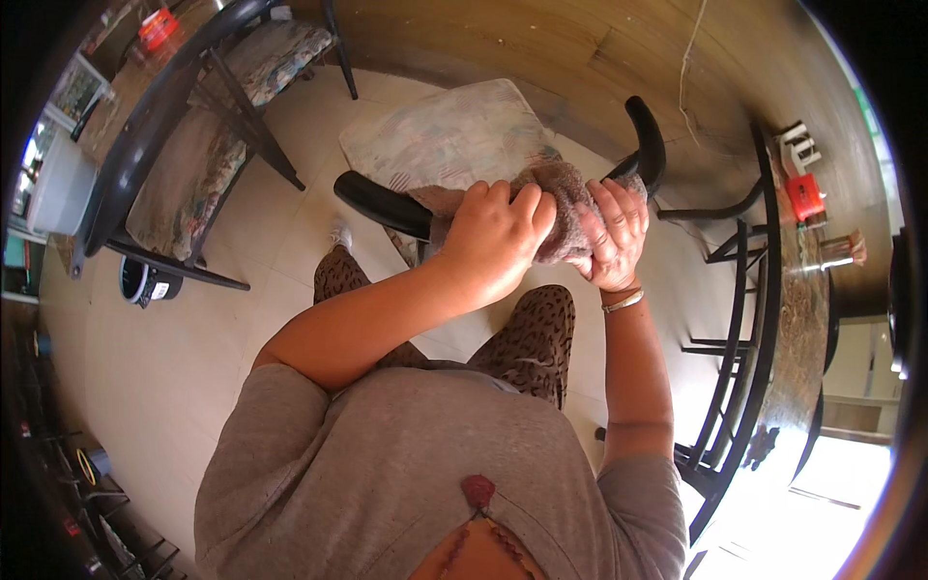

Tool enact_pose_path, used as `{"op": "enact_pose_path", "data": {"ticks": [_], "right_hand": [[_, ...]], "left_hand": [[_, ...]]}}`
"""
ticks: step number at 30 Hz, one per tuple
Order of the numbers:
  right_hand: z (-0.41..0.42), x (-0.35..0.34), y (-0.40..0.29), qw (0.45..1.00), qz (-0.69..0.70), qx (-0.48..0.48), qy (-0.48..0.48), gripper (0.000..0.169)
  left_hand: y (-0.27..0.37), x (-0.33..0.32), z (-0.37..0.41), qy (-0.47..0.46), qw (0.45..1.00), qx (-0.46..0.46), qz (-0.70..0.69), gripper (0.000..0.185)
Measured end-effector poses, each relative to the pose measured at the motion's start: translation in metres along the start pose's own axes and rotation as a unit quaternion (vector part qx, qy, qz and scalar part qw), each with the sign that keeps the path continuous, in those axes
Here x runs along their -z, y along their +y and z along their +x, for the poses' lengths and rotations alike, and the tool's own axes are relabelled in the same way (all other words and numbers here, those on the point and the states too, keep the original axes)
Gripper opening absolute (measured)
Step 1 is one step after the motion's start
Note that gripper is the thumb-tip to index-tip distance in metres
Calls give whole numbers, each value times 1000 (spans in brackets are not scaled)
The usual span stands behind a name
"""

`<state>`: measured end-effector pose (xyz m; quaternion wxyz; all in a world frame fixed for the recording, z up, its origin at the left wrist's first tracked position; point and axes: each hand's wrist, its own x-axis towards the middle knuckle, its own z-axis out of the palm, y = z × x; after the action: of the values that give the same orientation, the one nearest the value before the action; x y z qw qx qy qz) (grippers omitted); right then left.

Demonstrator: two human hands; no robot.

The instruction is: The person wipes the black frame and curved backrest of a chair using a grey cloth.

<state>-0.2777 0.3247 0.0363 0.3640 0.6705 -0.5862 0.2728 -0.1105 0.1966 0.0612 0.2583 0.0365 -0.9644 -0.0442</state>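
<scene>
A brown-grey terry cloth (558, 181) is bunched over the black curved back rail (380, 205) of a chair. My left hand (500, 235) grips the cloth from above with its fingers curled, near the middle of the rail. To its right my right hand (612, 235), with a bracelet at the wrist, holds the other end of the cloth. The rail's two bent ends show on either side of my hands, and the middle is hidden under cloth and fingers. Beyond lies the chair's patterned padded seat (446, 134).
At left stand more black chairs with patterned seats (185, 181), a black bin (148, 281) and a pale tub (61, 185). A table (794, 348) with a red container (805, 197) runs along the right, chairs against it. A wood-look wall (580, 43) rises behind the seat.
</scene>
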Motion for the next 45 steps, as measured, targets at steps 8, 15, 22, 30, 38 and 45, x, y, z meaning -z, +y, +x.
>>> {"op": "enact_pose_path", "data": {"ticks": [8,15,22,30,38,45], "right_hand": [[12,18,49,998,60,-28,7,47],[17,11,34,993,49,-94,59,37],[44,-18,-25,988,19,-119,98,31],[97,-68,-61,983,-9,-175,53,30],[83,-41,-52,992,35,-119,13,23],[25,-28,48,987,101,-123,-21,29]], "left_hand": [[13,-14,52,-56,993,-16,-99,49],[1,-5,25,-24,999,-14,-39,53],[-46,21,-18,129,984,-93,74,56],[-151,34,-26,154,981,-118,-8,45],[-107,30,-18,121,991,-60,-6,31],[-32,-6,50,10,999,-33,0,32]]}}
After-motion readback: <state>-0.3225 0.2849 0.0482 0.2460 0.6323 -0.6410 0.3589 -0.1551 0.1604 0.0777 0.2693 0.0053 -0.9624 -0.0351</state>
